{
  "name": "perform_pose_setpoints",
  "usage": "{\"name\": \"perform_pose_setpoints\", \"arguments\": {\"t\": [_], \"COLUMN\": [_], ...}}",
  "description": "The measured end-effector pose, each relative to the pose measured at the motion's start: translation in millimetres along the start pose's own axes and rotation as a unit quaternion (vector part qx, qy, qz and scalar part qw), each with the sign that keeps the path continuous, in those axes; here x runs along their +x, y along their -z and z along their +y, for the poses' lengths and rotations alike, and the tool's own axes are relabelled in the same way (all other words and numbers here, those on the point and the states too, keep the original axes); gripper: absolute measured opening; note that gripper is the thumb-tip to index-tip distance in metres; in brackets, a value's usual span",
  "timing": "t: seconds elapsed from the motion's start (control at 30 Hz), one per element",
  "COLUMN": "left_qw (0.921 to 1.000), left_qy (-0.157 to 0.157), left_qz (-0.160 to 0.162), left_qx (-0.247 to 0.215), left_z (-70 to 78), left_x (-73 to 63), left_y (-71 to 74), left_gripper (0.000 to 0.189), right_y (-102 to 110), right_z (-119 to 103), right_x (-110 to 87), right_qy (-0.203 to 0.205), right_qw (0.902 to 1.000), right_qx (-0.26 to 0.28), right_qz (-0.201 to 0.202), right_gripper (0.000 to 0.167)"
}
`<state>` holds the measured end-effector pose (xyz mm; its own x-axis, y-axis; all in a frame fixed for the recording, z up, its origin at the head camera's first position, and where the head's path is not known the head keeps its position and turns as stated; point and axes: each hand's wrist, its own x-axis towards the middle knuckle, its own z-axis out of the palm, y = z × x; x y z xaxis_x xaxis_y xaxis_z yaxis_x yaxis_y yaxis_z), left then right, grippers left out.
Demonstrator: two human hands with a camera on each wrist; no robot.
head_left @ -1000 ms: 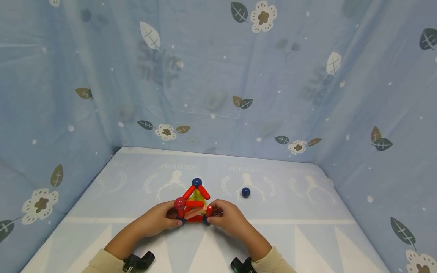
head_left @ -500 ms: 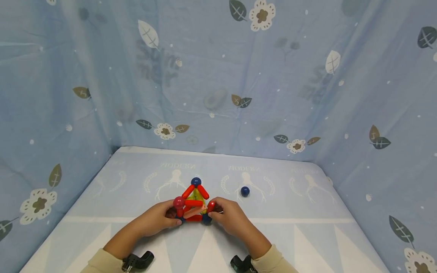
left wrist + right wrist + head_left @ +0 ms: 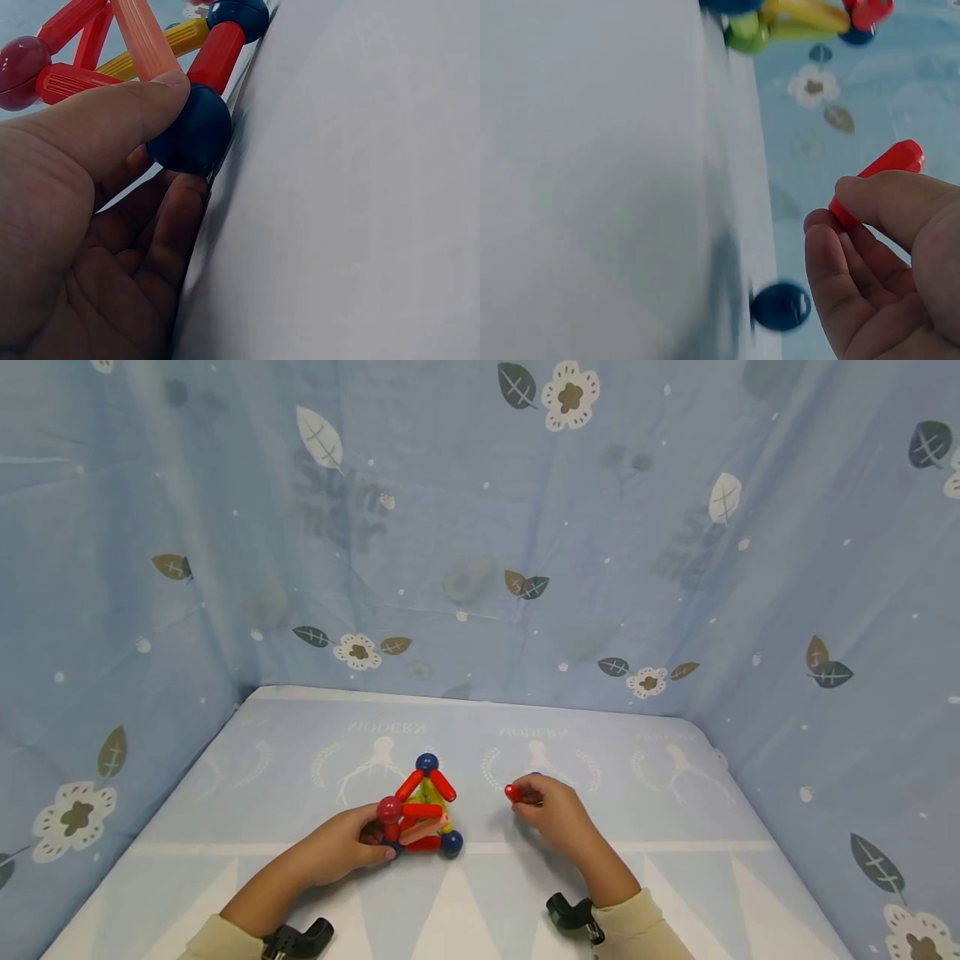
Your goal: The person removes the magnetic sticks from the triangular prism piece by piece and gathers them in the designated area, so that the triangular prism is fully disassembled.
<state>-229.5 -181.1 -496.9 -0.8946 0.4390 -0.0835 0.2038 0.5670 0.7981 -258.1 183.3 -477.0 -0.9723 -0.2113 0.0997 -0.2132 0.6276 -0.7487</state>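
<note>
A frame of magnetic rods and balls (image 3: 423, 811) stands on the table left of centre. It has red, yellow and orange rods, blue balls and one dark red ball (image 3: 389, 809). My left hand (image 3: 341, 847) pinches the blue ball (image 3: 191, 131) at its near left corner, thumb on top and fingers beneath. Away to the right of the frame, my right hand (image 3: 553, 810) pinches a loose red rod (image 3: 885, 169) between thumb and fingers, above the table. A loose blue ball (image 3: 781, 306) lies beside that hand; in the head view the hand hides most of it.
The table (image 3: 480, 910) wears a pale patterned cloth. Blue curtains (image 3: 465, 527) with flowers and leaves rise behind it and on both sides. Each wrist carries a black camera mount, such as the right one (image 3: 573, 917).
My right hand has left the frame's near right corner and moved right with the red rod, toward the loose blue ball. My left hand keeps holding the frame in nearly the same place.
</note>
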Motion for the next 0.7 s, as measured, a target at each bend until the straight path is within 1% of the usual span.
{"name": "perform_pose_setpoints", "arguments": {"t": [0.07,0.13,0.27,0.33,0.5,0.57,0.7], "left_qw": [1.0,1.0,0.9999,0.9998,0.9999,0.9999,0.9994], "left_qy": [0.001,0.002,0.011,0.017,0.012,0.008,0.017], "left_qz": [0.0,-0.003,-0.006,-0.005,-0.003,-0.003,-0.012], "left_qx": [-0.001,-0.004,-0.01,-0.014,-0.01,-0.009,-0.026], "left_z": [0.5,1.1,3.1,3.8,3.4,2.5,0.4], "left_x": [-0.9,-1.5,-1.9,-1.8,-1.0,-0.6,-0.9], "left_y": [1.1,2.1,3.9,4.8,6.0,5.1,1.5], "left_gripper": [0.039,0.039,0.047,0.051,0.047,0.045,0.054], "right_y": [10,20,42,52,74,80,89], "right_z": [9,18,37,46,69,77,91], "right_x": [2.0,3.1,4.7,6.4,11.5,12.8,12.5], "right_qy": [-0.017,-0.033,-0.062,-0.073,-0.094,-0.105,-0.131], "right_qw": [0.9996,0.9985,0.9955,0.9942,0.9907,0.9889,0.9863], "right_qx": [-0.002,-0.017,-0.045,-0.053,-0.082,-0.093,-0.097], "right_qz": [0.022,0.041,0.057,0.057,0.054,0.048,0.025], "right_gripper": [0.022,0.023,0.027,0.028,0.031,0.031,0.032]}}
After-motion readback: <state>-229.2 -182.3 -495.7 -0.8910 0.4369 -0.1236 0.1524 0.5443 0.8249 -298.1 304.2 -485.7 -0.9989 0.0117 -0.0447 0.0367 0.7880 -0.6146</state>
